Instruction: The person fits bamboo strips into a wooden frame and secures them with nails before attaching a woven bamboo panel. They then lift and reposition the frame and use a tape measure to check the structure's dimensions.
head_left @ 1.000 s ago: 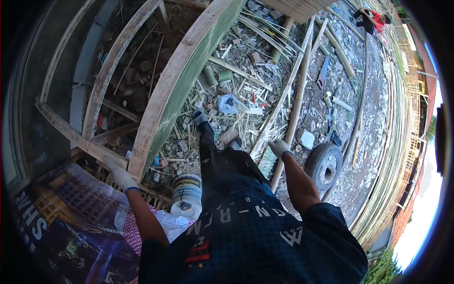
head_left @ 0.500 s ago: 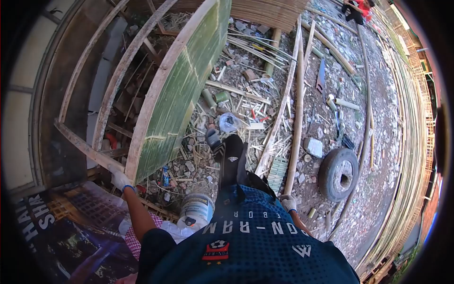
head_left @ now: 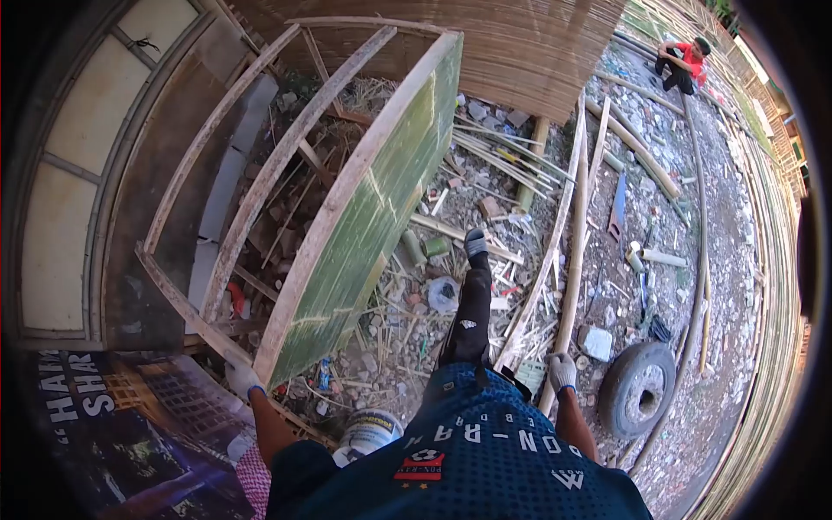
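Observation:
My left hand point(head_left: 242, 374), in a pale glove, grips the near corner of a wooden frame point(head_left: 192, 319). A green woven bamboo panel point(head_left: 368, 217) covers the frame's right side. My right hand point(head_left: 562, 371), also gloved, is low on my right, in line with a long bamboo pole point(head_left: 574, 260); its fingers are too small to make out, and contact with the pole is unclear. One leg point(head_left: 468, 316) stretches forward over the rubble. A labelled bucket point(head_left: 371, 431) is between my left arm and my body.
A tyre point(head_left: 637, 390), a pale block point(head_left: 594, 342) and a saw point(head_left: 617, 208) lie to the right. Split bamboo strips point(head_left: 503, 160) and rubble cover the ground ahead. A printed banner point(head_left: 130, 433) is at lower left. A person in red point(head_left: 685, 65) sits at the far right.
The view has shifted, so the frame, poles and tyre appear lower and farther right. My leg reaches farther forward, past the plastic bag. My left hand stays at the frame's corner.

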Demonstrator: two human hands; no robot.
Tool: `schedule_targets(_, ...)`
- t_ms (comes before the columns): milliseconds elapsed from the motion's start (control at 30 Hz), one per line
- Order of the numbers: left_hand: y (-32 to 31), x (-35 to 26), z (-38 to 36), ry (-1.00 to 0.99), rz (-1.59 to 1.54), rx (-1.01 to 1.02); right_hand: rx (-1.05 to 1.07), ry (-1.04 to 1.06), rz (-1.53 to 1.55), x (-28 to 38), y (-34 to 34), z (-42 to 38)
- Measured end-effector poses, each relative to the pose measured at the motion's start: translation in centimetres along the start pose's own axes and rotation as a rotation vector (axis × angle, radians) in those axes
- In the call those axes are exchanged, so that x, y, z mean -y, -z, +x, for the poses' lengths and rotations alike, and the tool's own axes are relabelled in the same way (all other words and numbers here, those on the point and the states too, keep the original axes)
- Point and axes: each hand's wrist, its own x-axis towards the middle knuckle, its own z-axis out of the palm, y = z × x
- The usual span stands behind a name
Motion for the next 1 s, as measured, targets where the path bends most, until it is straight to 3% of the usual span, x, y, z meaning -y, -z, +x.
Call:
schedule_targets(67,1.5,-2.4,-1.6,-0.003,0.127,-0.075,0.083,0.069,-0.147,0.3,-0.5,1.8)
schedule_targets(133,2.6,-4.6,-3.0,-0.018,0.294,-0.128,0.322,-0.078,-0.367,2.5,0.0,3.4)
schedule_targets(200,3.3,-7.0,-4.6,-0.052,0.533,-0.239,0.343,-0.21,-0.586,7.3,0.1,4.6)
schedule_targets(233,3.2,-8.1,-5.0,-0.075,0.673,-0.332,0.402,-0.128,-0.676,8.8,0.0,6.0)
schedule_targets(300,1.4,-9.2,-4.2,0.085,0.707,-0.468,0.474,-0.093,-0.715,10.8,-0.2,9.0)
schedule_targets(367,-0.6,-13.0,-4.2,0.084,0.662,-0.499,0.408,-0.084,-0.697,13.6,-0.8,14.8)
schedule_targets(400,-0.5,-14.8,-4.6,0.087,0.651,-0.52,0.178,-0.244,-0.537,14.7,-1.8,18.2)
schedule_targets(433,0.4,-22.7,-7.3,0.136,0.448,-0.384,0.164,-0.161,-0.54,16.4,-2.3,22.7)
schedule_targets(467,-1.2,-24.2,-5.8,-0.024,0.472,-0.442,0.312,0.243,-0.843,19.3,-1.8,27.3)
schedule_targets(533,-4.1,-24.9,-2.4,-0.354,0.532,-0.533,-0.083,-0.198,-0.272,22.2,-4.3,37.3)
schedule_targets(567,-4.9,-27.6,-1.9,-0.471,0.484,-0.513,-0.048,0.283,-0.46,28.5,-0.9,37.8)
schedule_targets(600,-5.3,-30.9,-1.8,-0.524,0.397,-0.48,-0.077,0.432,-0.558,36.0,1.9,37.4)
schedule_targets(667,-5.2,-37.8,-2.9,-0.608,0.221,-0.407,-0.11,0.282,-0.101,39.4,1.2,41.8)
schedule_targets(733,-5.7,-44.6,-6.5,-0.567,-0.023,-0.352,-0.209,0.312,-0.149,45.2,2.1,41.7)
schedule_targets(800,-6.6,-48.5,-9.4,-0.486,-0.154,-0.239,-0.106,0.171,0.033,49.4,3.2,40.6)
schedule_targets(867,-8.6,-50.2,-11.2,-0.434,-0.219,-0.116,-0.046,0.068,0.121,47.3,0.2,42.9)
schedule_targets(933,-10.8,-52.2,-13.4,-0.437,-0.235,0.008,-0.064,0.183,0.107,46.0,-2.2,43.4)
schedule_targets(1000,-13.4,-55.1,-16.9,-0.464,-0.238,0.13,-0.006,0.153,0.159,43.5,-4.7,43.8)
